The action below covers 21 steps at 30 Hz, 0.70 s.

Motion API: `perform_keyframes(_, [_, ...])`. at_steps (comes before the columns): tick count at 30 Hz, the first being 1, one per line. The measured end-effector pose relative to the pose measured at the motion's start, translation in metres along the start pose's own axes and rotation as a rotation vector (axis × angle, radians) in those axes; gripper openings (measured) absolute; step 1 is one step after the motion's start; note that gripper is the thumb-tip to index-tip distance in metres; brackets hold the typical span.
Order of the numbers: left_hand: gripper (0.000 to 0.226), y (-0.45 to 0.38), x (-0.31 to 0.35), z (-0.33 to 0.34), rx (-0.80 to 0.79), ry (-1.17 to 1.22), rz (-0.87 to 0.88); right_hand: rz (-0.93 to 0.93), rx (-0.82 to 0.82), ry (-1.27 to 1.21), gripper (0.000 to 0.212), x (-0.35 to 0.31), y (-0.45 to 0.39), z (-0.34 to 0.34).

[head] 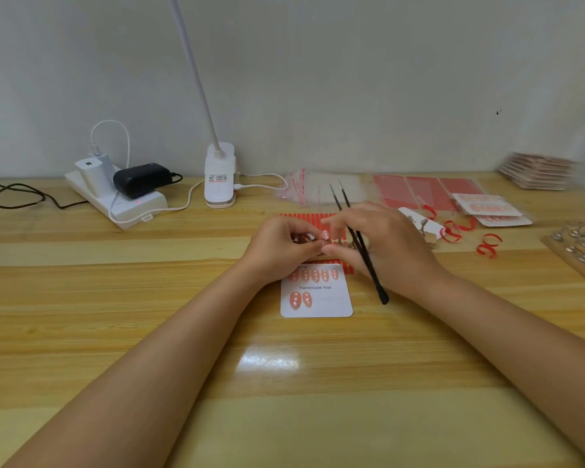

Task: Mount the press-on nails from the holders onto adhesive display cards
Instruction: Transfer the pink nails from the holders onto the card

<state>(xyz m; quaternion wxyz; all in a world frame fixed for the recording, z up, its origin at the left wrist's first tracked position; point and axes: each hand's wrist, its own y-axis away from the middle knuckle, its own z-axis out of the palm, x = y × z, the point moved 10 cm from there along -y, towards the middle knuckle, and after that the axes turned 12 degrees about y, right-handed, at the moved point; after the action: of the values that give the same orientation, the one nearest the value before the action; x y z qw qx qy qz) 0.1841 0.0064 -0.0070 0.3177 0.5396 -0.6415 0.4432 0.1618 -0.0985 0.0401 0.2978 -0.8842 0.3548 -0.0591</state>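
From the head camera, your two hands meet just above the far edge of a white display card (316, 300) printed "Handmade Nail". Your left hand (281, 248) has its fingers curled in, pinching something small at the fingertips; it looks like a nail holder, though it is mostly hidden. Your right hand (382, 246) curls round a pair of black tweezers (362, 244), their tips pointing away from you and their butt end toward your wrist, while its fingertips reach across to touch the left hand's. A pink press-on nail (325, 235) shows between the two sets of fingertips. Under your hands the card carries a full top row of five nails and two in its lower row, so three spots seem left. A red adhesive strip sheet (304, 218) lies just beyond your fingers. To do this step well, ease the nail off gently, keep its decorated face untouched, then press it down level beside the second nail.
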Motion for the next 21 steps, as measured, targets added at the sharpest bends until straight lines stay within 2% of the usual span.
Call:
perform_keyframes(3, [0.001,0.001,0.001,0.001,-0.013,0.024,0.013,-0.028,-0.036,0.010,0.010,-0.001,-0.007,0.006])
perform_keyframes(7, [0.008,0.001,0.001,0.000,-0.021,0.025,0.004,-0.012,-0.078,-0.036,0.006,0.001,-0.009,0.009])
perform_keyframes(10, [0.018,0.001,0.002,0.000,-0.010,0.022,0.005,0.097,-0.041,-0.189,0.029,0.013,-0.013,0.004])
perform_keyframes(13, [0.012,0.001,0.001,0.000,-0.003,0.007,-0.002,0.188,0.040,-0.257,0.042,0.021,-0.016,-0.003])
perform_keyframes(17, [0.010,0.001,-0.001,0.001,-0.009,0.004,-0.018,0.278,0.186,-0.341,0.033,0.022,-0.007,-0.020])
perform_keyframes(21, [0.009,0.001,-0.001,0.001,-0.043,0.018,-0.015,0.282,0.131,-0.469,0.027,0.006,0.013,-0.018])
